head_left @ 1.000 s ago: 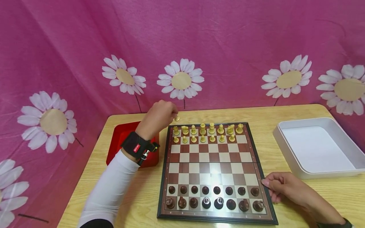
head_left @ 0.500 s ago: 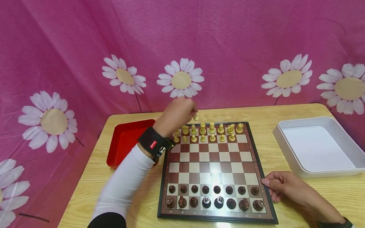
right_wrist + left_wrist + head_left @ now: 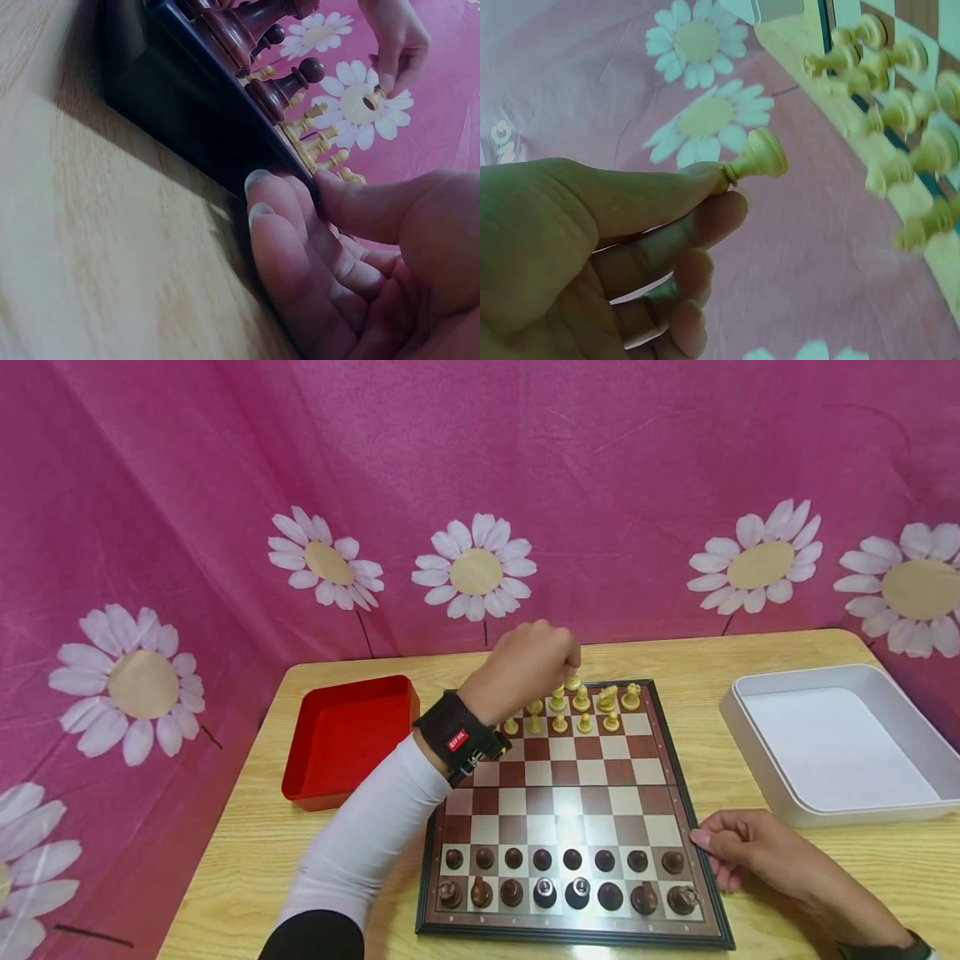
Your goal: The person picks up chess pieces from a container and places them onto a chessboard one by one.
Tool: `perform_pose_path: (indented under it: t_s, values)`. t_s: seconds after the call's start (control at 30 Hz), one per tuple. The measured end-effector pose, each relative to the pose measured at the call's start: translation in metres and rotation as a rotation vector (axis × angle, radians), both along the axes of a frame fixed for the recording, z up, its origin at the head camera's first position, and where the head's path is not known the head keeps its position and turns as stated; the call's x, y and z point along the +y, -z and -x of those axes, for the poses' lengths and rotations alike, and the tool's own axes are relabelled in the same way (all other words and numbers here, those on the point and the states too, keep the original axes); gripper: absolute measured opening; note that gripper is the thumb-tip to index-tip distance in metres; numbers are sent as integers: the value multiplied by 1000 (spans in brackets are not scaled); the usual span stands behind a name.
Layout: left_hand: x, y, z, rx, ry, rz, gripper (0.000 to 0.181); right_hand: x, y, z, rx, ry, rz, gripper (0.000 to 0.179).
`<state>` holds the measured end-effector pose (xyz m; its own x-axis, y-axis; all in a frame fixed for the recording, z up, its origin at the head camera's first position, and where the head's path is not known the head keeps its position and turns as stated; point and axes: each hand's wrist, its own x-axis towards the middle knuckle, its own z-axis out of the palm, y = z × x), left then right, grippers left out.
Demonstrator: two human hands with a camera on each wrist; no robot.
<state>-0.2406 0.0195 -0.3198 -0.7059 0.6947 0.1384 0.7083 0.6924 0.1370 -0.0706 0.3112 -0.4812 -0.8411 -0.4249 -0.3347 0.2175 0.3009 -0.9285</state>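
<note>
My left hand [image 3: 525, 667] pinches a cream pawn [image 3: 759, 156] by its head between thumb and index finger. In the left wrist view the pawn's base points away from the fingertips. The hand hangs over the far edge of the chessboard [image 3: 555, 800], and its wrist hides part of the cream rows. A cream knight [image 3: 607, 698] and a cream rook [image 3: 631, 697] stand at the far right corner, with a cream pawn [image 3: 611, 722] in front of the knight. My right hand [image 3: 761, 853] grips the board's right edge, thumb on the rim and fingers against its side.
Two rows of dark chess pieces [image 3: 577, 893] stand on the near side of the board. A red tray [image 3: 294, 777] sits left of the board, and a white tray [image 3: 765, 777] to the right. Behind the wooden table [image 3: 697, 664] hangs a pink flowered cloth [image 3: 615, 468].
My left hand has moved right along the board's far edge with the pawn, uncovering the red tray and covering the left cream pieces. The right hand has stayed at the board's edge.
</note>
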Motion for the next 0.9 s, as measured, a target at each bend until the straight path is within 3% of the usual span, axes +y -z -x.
perform_pose_path:
  t_s: [0.43,0.6,0.9]
  values:
    - [53,22,-1,-4,140,-10,32,2,1,-1,18,1,9,27]
    - [69,32,-3,-16,154,12,27,0,1,-1,19,2,17,27]
    - [84,53,-1,42,135,62,32,0,-1,0,19,-2,11,26]
